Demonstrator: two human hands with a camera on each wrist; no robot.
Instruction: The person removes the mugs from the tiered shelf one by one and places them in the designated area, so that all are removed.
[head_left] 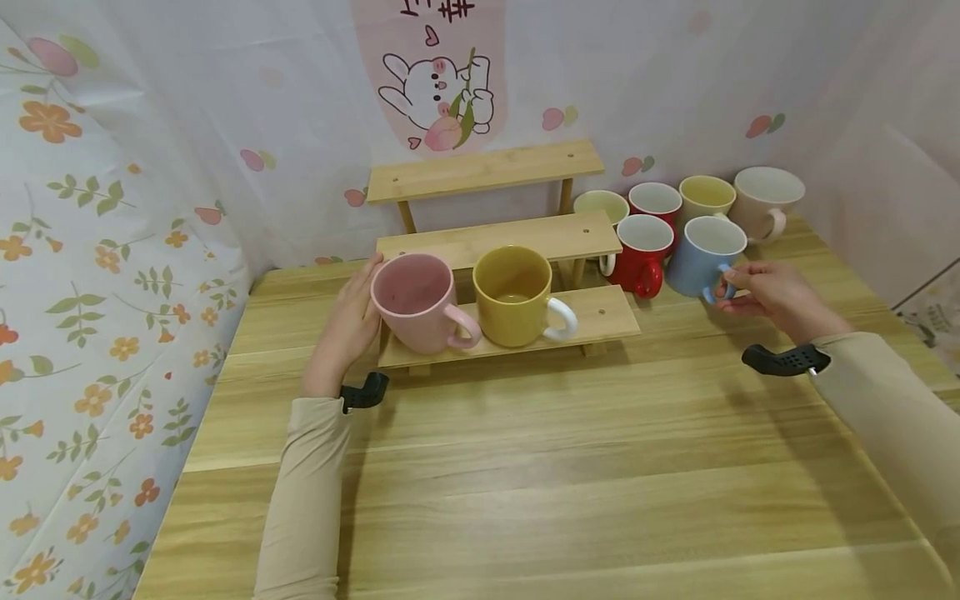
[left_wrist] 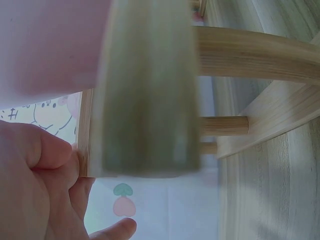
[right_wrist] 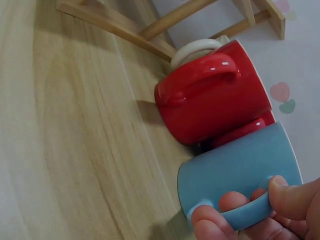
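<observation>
At the right, my right hand (head_left: 776, 296) pinches the handle of a light blue mug (right_wrist: 230, 170), thumb on one side and fingers curled through. Right beside that mug stands a red mug (right_wrist: 215, 95). My left hand (head_left: 352, 317) holds the left end of a three-tier wooden rack (head_left: 498, 242); in the left wrist view its thumb and fingers bend at the edge of a board (left_wrist: 84, 135). On the lowest tier sit a pink mug (head_left: 412, 304), close to the left hand, and a mustard yellow mug (head_left: 510, 304) with a white handle.
Behind the blue mug several others cluster: a second red mug (head_left: 656, 200), a yellow mug (head_left: 707, 196), a pale pink mug (head_left: 768, 204) and a cream mug (head_left: 600, 204) partly hidden by the rack. A patterned curtain (head_left: 300, 100) hangs behind the wooden table (head_left: 525, 467).
</observation>
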